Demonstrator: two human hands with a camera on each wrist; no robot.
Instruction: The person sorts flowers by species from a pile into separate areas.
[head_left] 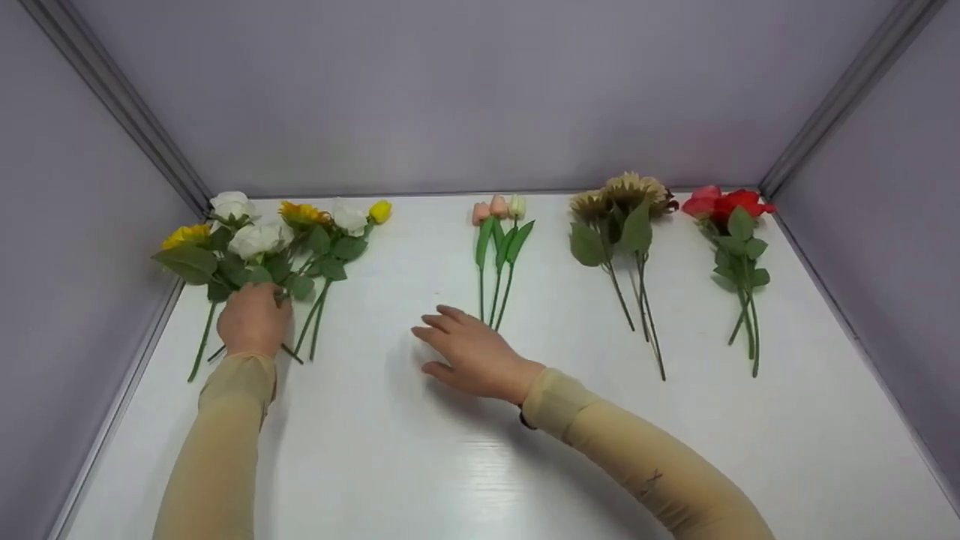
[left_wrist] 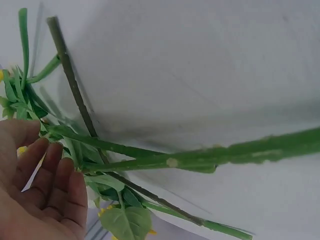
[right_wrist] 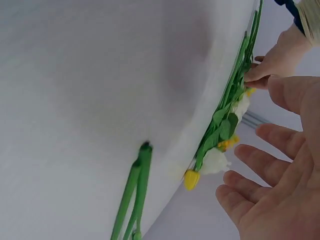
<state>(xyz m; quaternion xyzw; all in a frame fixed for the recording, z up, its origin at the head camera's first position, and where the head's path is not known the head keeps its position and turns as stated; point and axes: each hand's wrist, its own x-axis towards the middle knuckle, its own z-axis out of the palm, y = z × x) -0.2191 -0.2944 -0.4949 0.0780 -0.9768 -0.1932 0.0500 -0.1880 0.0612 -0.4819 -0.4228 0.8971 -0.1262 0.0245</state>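
Observation:
My left hand (head_left: 255,319) is at the white and yellow flowers on the left, below a large white rose (head_left: 259,238). In the left wrist view, its thumb and curled fingers (left_wrist: 55,175) close at the upper part of a green stem (left_wrist: 190,161), with darker stems crossing behind. The right hand (head_left: 476,356) hovers over the white table, fingers spread and holding nothing, just below the stems of three tulips (head_left: 499,232). The right wrist view shows its open palm (right_wrist: 285,185) beside the tulip stem ends (right_wrist: 142,165).
Beige flowers (head_left: 634,195) with long brown stems lie right of the tulips, and red flowers (head_left: 739,204) lie at the far right. Left of the tulips are a yellow tulip (head_left: 380,211) and a sunflower (head_left: 304,214). Grey panels (head_left: 480,97) enclose the table's back and sides.

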